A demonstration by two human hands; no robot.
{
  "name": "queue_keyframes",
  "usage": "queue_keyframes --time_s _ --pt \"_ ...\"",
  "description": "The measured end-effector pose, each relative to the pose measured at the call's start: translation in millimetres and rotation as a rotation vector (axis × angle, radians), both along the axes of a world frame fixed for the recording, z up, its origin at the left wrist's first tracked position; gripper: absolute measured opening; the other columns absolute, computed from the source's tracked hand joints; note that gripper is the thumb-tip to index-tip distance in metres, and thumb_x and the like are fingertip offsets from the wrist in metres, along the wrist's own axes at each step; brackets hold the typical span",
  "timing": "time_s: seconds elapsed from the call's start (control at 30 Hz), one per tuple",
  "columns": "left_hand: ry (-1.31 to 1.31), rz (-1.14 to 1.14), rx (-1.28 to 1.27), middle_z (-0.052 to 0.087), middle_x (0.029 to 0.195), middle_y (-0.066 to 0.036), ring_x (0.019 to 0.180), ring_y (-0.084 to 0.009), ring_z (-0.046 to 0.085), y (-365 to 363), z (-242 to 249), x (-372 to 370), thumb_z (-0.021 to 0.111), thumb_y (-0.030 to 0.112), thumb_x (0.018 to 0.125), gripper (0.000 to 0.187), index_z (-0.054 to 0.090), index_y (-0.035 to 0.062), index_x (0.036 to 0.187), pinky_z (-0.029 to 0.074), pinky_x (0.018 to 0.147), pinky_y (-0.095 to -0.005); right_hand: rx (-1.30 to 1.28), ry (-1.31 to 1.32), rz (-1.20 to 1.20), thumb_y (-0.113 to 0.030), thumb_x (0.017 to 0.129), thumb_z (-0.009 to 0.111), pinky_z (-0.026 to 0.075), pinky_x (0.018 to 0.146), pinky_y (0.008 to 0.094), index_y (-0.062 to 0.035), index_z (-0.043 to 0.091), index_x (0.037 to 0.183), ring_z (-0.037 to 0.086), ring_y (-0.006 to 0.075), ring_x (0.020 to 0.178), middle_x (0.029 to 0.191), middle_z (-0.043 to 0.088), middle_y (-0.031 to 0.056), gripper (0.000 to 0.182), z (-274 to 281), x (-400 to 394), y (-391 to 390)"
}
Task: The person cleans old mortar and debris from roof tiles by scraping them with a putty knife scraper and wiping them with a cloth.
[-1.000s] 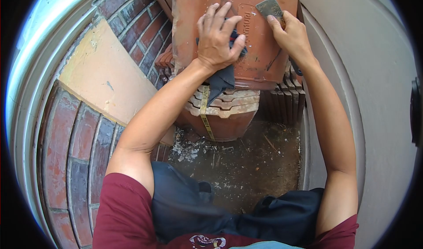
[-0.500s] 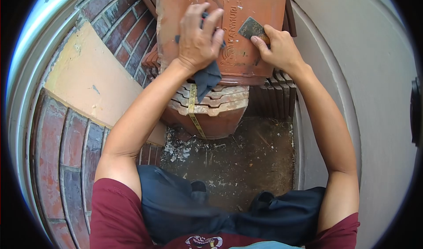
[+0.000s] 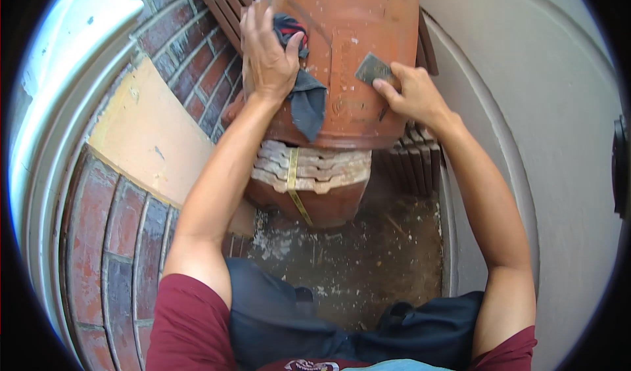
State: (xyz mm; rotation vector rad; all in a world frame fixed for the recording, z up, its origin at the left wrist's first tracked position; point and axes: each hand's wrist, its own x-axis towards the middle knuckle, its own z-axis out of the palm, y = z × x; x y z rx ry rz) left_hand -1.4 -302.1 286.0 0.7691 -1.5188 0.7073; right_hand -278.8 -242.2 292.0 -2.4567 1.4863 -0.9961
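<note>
a scraper in the right hand and a dark cloth at the left hand, over an orange-brown roof tile.

the roof tile (image 3: 348, 16) fills the upper centre of the frame, speckled pale, smudged dark, its raised lettering blurred. below it, a yellow strap (image 3: 293, 167) rings a stack of tiles (image 3: 343, 168) with chalky, crusted edges; more thin tiles (image 3: 415, 164) stand in a row to the right. the right hand (image 3: 417, 93) has its fingers closed round the scraper (image 3: 372, 69), whose grimy metal blade shows over the tile's right half. at the tile's left edge, the left hand (image 3: 271, 69) has straight fingers and thumb apart, the red-trimmed cloth (image 3: 307, 107) between them and draping downward; i cannot tell whether they grip it.
</note>
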Motion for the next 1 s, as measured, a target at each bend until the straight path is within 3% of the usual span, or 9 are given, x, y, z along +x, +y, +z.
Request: queue_keyframes --time_s 0.1,0.2,0.3,0.57,0.7,0.73,0.83,0.87,1.0 --pt "-0.001 0.142 0.339 0.045 0.147 -0.027 0.14 -0.0483 0.037 0 -21 -3 0.067 0.019 0.095 0.049 0.051 -0.0013 0.137 0.03 0.118 -0.052 -0.076 -0.087 -0.03 -0.028 0.093 0.069 0.051 0.068 0.0491 0.0039 0.057 0.083 0.066 0.0463 0.073 0.075 0.065 0.0286 0.036 -6 -9 -3" --pt "0.015 -0.09 0.295 0.041 0.148 -0.031 0.141 -0.0523 0.032 14 -28 -16 0.066 0.02 0.094 0.052 0.051 -0.0054 0.137 0.025 0.118 -0.0591 -0.069 -0.25 -0.077 -0.028 0.093 0.07 0.049 0.064 0.0457 0.0039 0.056 0.082 0.063 0.0398 0.063 0.07 0.063 0.0258 0.036 -3 -23 -2" --pt "-0.175 0.007 0.208 0.037 0.152 -0.033 0.144 -0.0536 0.027 27 -40 -19 0.063 0.023 0.095 0.059 0.047 -0.0071 0.143 0.023 0.119 -0.0603 -0.107 -0.271 -0.177 -0.028 0.094 0.07 0.047 0.061 0.0426 0.0036 0.055 0.081 0.056 0.0317 0.056 0.066 0.06 0.022 0.038 0 -39 -7" --pt "0.052 0.072 0.137 0.048 0.147 -0.032 0.142 -0.0479 0.039 -41 31 -17 0.054 0.014 0.1 0.044 0.056 -0.0078 0.138 0.025 0.122 -0.0494 -0.151 -0.368 -0.212 -0.031 0.094 0.07 0.046 0.06 0.0414 0.0031 0.055 0.079 0.054 0.0256 0.058 0.064 0.058 0.0169 0.04 7 -47 -15" --pt "-0.046 0.087 0.112 0.048 0.149 -0.032 0.143 -0.0476 0.039 -28 13 -22 0.054 0.014 0.099 0.044 0.057 -0.0078 0.138 0.028 0.121 -0.0465 -0.099 -0.376 -0.174 -0.03 0.094 0.07 0.045 0.059 0.0404 0.0029 0.055 0.078 0.053 0.0237 0.057 0.063 0.057 0.0162 0.039 5 -49 -6" --pt "-0.065 0.001 0.141 0.046 0.152 -0.029 0.143 -0.0482 0.038 -17 2 -22 0.054 0.016 0.097 0.045 0.058 -0.0061 0.136 0.02 0.121 -0.0619 -0.111 -0.363 -0.168 -0.03 0.094 0.07 0.044 0.059 0.0402 0.0029 0.055 0.078 0.053 0.0233 0.057 0.062 0.057 0.016 0.039 5 -51 -5" --pt "-0.227 0.358 0.224 0.053 0.15 -0.02 0.146 -0.0459 0.036 10 2 -14 0.057 0.015 0.095 0.046 0.06 0.0006 0.138 0.013 0.114 -0.0763 -0.114 -0.364 -0.158 -0.03 0.094 0.07 0.044 0.058 0.0399 0.0029 0.055 0.078 0.052 0.0224 0.056 0.062 0.057 0.0152 0.039 7 -55 -3" --pt "-0.234 0.361 0.168 0.059 0.147 -0.009 0.148 -0.0438 0.033 1 5 -5 0.06 0.015 0.092 0.044 0.064 0.0092 0.136 0.009 0.105 -0.0848 -0.113 -0.375 -0.161 -0.03 0.094 0.07 0.044 0.058 0.0399 0.003 0.055 0.078 0.052 0.0222 0.056 0.062 0.057 0.015 0.04 8 -58 -3" --pt "-0.188 0.479 0.21 0.064 0.141 0.0 0.147 -0.0428 0.034 -16 43 11 0.061 0.011 0.09 0.036 0.07 0.0138 0.125 0.013 0.105 -0.0833 -0.169 -0.379 -0.186 -0.032 0.094 0.069 0.044 0.058 0.0399 0.0026 0.057 0.079 0.052 0.0222 0.056 0.061 0.057 0.0139 0.04 12 -64 -6"
